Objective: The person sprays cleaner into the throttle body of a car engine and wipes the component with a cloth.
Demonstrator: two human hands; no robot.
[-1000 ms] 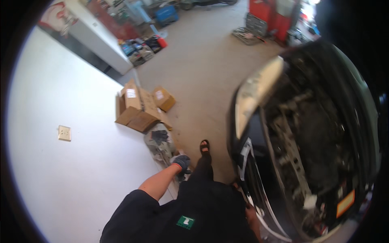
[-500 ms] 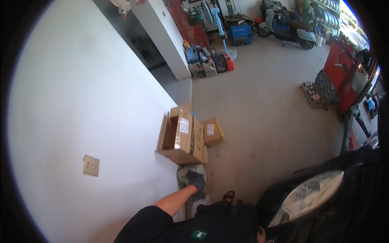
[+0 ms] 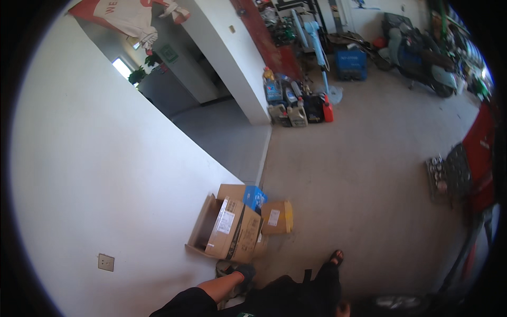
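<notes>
My left hand, in a dark glove, reaches down beside the wall at the lower middle of the head view. It is over or against a greyish object at the foot of the boxes, whose kind I cannot make out. The glove is dark and soft in the picture, so its fingers do not show clearly. Just beyond it a large open cardboard box leans by the wall. At the lower edge, a small patch of skin shows on my right side, with no fingers visible.
A smaller taped box and a blue box adjoin the large box. Oil jugs stand by the doorway corner. A tool case lies open at right, and a scooter stands far right. My sandalled foot is ahead.
My view has shifted, showing more of the doorway and hanging cloth. The boxes and my left hand sit lower in the picture. My sandalled foot is farther forward and right, and the headlight has mostly left view.
</notes>
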